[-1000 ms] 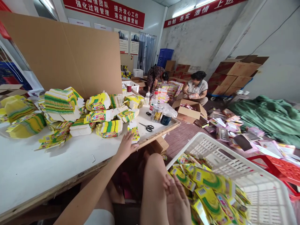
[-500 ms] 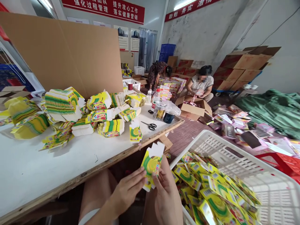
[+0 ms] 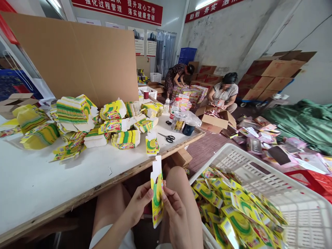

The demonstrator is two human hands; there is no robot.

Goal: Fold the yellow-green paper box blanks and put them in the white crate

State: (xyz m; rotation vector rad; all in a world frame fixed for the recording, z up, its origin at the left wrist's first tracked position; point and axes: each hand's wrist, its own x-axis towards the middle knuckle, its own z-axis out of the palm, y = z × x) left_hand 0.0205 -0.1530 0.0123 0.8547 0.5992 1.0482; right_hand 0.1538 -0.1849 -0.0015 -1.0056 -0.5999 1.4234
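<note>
A small yellow and green cardboard box with white end flaps stands upright between my hands, above my lap. Its top flaps stick up and its narrow side is turned toward me. My left hand pinches its left edge, thumb on the front. On the right edge, my right hand grips it with thumb and curled fingers. A similar single carton lies at the table edge, just beyond my hands. Whether the bottom end is closed I cannot tell.
Bundles of flat cartons cover the white table. Scissors, a jar and a dark cup stand near its corner. At right, a white basket holds many yellow boxes. Two people work behind among cardboard boxes.
The carton has turned from its broad face to a narrower edge-on view and looks opened out. My hands have shifted slightly left, now gripping its opposite edges.
</note>
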